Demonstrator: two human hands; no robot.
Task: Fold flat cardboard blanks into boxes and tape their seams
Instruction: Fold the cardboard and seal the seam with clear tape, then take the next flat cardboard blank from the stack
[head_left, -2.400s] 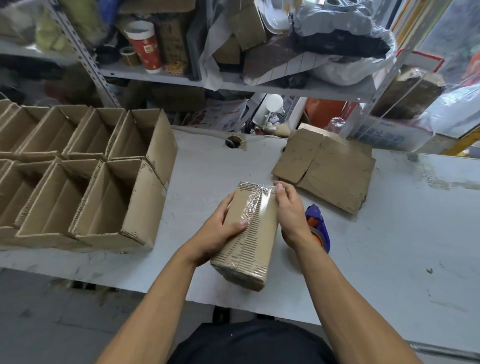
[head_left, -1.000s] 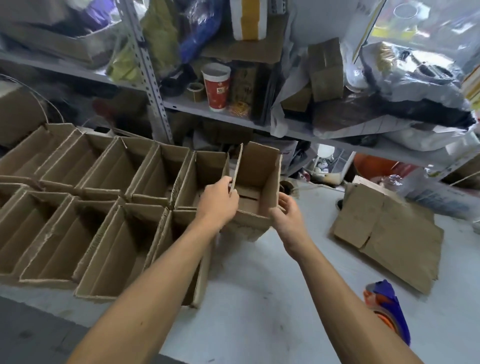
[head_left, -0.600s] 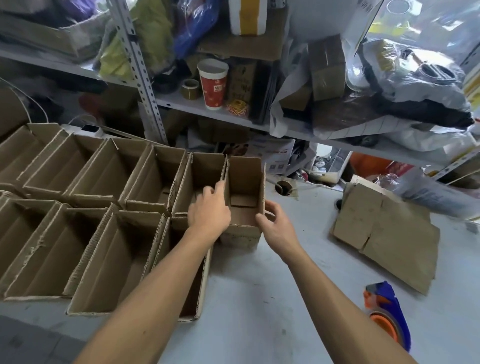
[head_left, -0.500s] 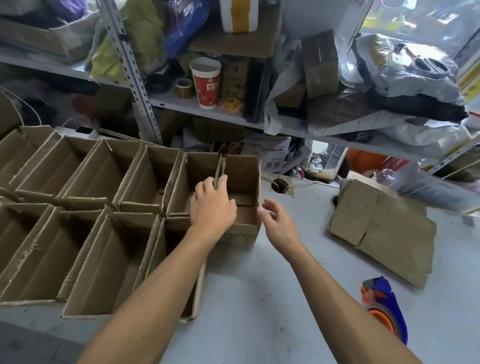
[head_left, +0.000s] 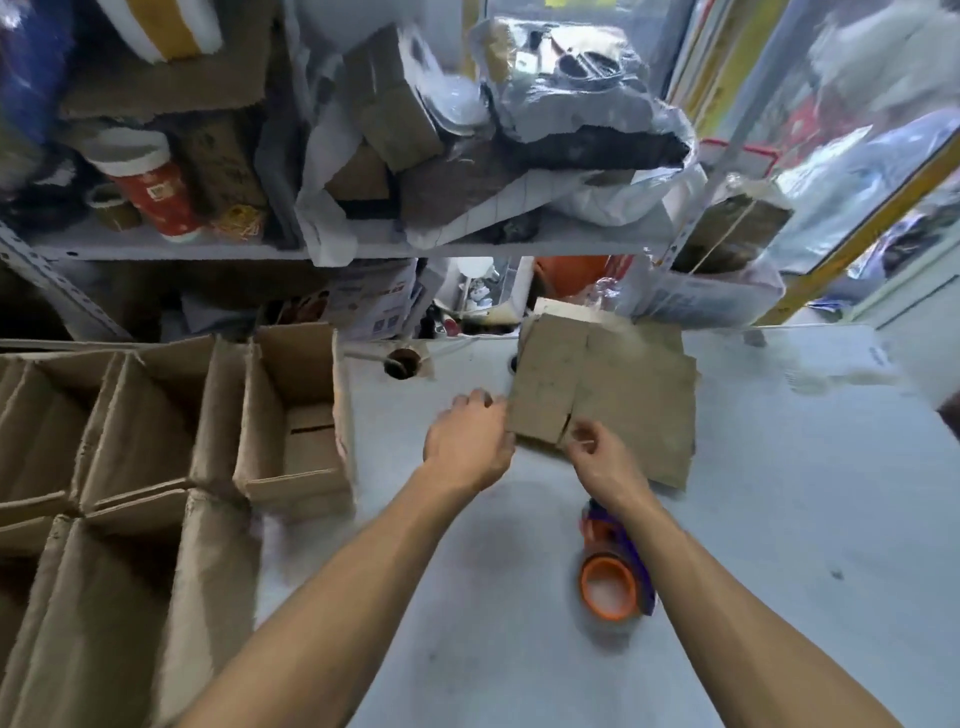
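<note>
A stack of flat cardboard blanks (head_left: 618, 395) lies on the grey table at the back centre-right. My left hand (head_left: 467, 441) is at the stack's left near corner, fingers curled against its edge. My right hand (head_left: 597, 454) is at the near edge by a slit in the top blank, fingers bent onto the cardboard; the frame is blurred and a firm grip is not plain. The newest folded box (head_left: 298, 415) stands open-topped at the right end of the box rows. An orange and purple tape dispenser (head_left: 613, 566) lies under my right forearm.
Rows of open folded boxes (head_left: 104, 452) fill the table's left side. A cable hole (head_left: 401, 362) sits behind my left hand. Cluttered shelves (head_left: 363, 244) with a red cup and bags rise behind the table (head_left: 779, 519).
Both hands let go of the folded box, which now stands in the row, and moved right to the stack of flat blanks. The view has swung right.
</note>
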